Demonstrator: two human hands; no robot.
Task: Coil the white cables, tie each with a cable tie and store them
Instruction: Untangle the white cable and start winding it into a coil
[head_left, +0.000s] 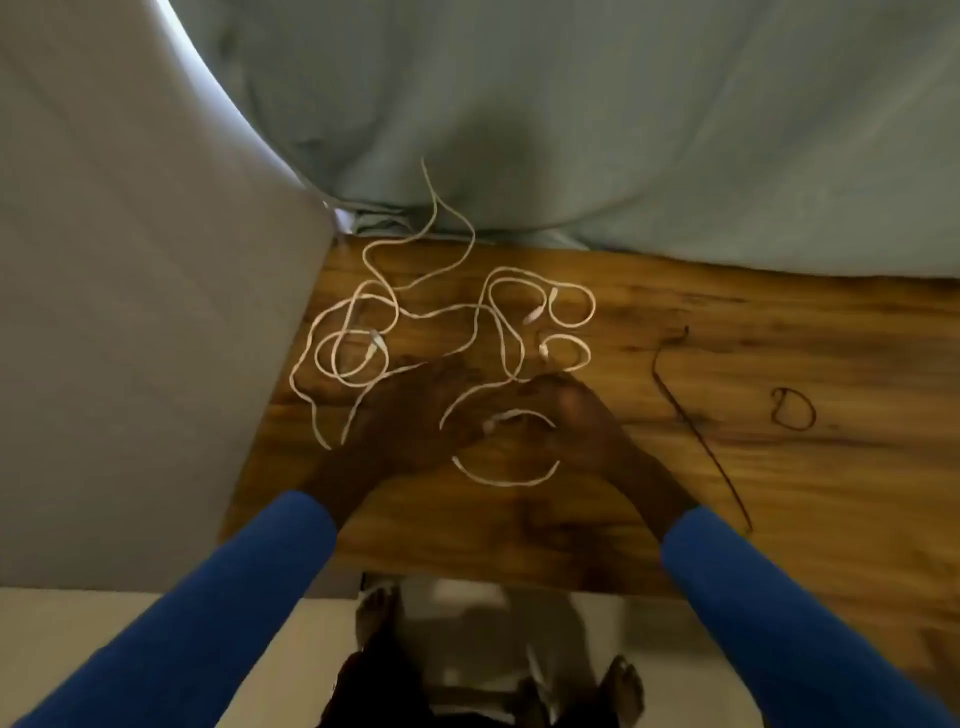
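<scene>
A: White cables (363, 332) tangled on desk (727, 322), left-centre. Left hand (415, 410) and right hand (566, 405) each pinch the same loop (506, 475).
B: Risk?
A: Pulling drags the snarl tighter. Dark cable tie (698, 431) lies right, untouched.

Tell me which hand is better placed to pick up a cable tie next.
Probably the right hand. Both dark cable ties, the straight tie and the looped tie, lie on the table to its right, while the left hand is beside the cables.
</scene>
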